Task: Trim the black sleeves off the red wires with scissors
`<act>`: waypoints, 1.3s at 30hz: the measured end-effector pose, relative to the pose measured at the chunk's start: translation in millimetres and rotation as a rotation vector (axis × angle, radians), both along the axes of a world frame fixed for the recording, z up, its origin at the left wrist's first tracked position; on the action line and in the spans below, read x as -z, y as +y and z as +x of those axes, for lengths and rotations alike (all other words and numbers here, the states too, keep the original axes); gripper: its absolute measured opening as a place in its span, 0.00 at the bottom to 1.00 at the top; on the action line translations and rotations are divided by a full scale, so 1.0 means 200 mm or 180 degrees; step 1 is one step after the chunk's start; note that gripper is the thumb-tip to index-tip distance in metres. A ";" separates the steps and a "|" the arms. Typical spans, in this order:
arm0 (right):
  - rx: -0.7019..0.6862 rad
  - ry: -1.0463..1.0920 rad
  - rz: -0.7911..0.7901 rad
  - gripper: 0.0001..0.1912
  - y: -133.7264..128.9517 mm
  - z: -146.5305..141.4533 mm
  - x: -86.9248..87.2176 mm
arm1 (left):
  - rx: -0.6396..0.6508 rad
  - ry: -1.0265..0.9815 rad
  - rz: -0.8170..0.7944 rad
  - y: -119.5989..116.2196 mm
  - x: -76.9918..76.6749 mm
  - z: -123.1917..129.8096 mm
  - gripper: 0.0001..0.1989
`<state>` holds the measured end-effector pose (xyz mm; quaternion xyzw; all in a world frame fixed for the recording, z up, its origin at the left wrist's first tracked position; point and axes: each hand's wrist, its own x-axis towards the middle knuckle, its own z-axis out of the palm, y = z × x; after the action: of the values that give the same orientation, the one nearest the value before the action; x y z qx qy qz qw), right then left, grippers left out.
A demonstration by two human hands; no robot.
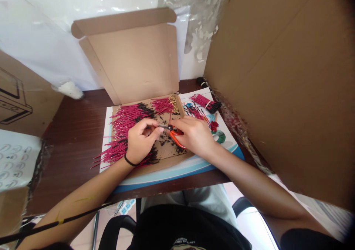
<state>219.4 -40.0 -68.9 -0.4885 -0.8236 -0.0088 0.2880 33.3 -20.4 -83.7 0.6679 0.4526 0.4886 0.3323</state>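
My right hand (198,136) is wrapped round a pair of orange-handled scissors (177,139), their metal blades pointing left. At the blade tips, my left hand (140,141) has thumb and forefinger drawn together; what they pinch is too small to make out. Both hands are over an opened cardboard box (166,154) strewn with small black scraps. Under and beside my left hand lie heaps of dark pink wires with black ends (126,119). Behind the scissors is a smaller pile of pink wires with gold-coloured tips (163,105).
The box's lid (138,61) stands upright at the back. To the right lie a banded wire bundle (206,103), loose wires (195,112) and a small red object (213,126). A tall cardboard panel (277,87) closes off the right; a clear cup of white pieces (70,90) lies left.
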 end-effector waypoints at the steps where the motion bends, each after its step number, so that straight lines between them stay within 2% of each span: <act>1: -0.0003 -0.0076 0.0038 0.09 0.00 0.00 0.01 | 0.0000 -0.0007 -0.0019 0.00 0.00 0.00 0.07; 5: 0.0105 -0.0191 0.0153 0.08 0.02 0.02 0.02 | -0.0027 -0.0015 -0.0076 0.00 0.00 0.00 0.08; 12: 0.0131 0.0212 0.0083 0.11 0.00 -0.01 -0.01 | 0.0039 -0.0146 -0.0043 0.00 0.00 0.00 0.08; 22: 0.0184 -0.0070 -0.0078 0.09 0.00 0.01 0.00 | 0.0014 -0.0146 -0.0094 0.00 0.01 0.00 0.08; 26: 0.0282 0.0333 -0.0291 0.11 -0.01 0.01 -0.03 | -0.0090 -0.0517 0.0221 0.02 0.00 -0.01 0.08; 29: 0.0197 0.0809 -0.0413 0.14 -0.02 0.00 -0.06 | -0.0220 -0.1173 -0.0012 0.03 -0.01 -0.03 0.11; 31: 0.0064 0.1058 -0.0484 0.17 -0.02 -0.01 -0.06 | -0.0147 -0.1428 -0.0241 0.02 -0.02 -0.03 0.11; 35: -0.0269 0.1559 -0.0776 0.23 -0.03 -0.04 -0.03 | 0.0180 -0.1302 -0.0416 -0.01 -0.05 -0.02 0.12; 39: -0.0366 0.1937 -0.1073 0.16 -0.03 -0.06 -0.01 | 0.0513 -0.0939 -0.0609 -0.03 -0.07 0.00 0.15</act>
<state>206.8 -46.2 -66.0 -0.4622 -0.7162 0.2895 0.4355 33.6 -27.0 -69.7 0.5885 0.3884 0.5077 0.4951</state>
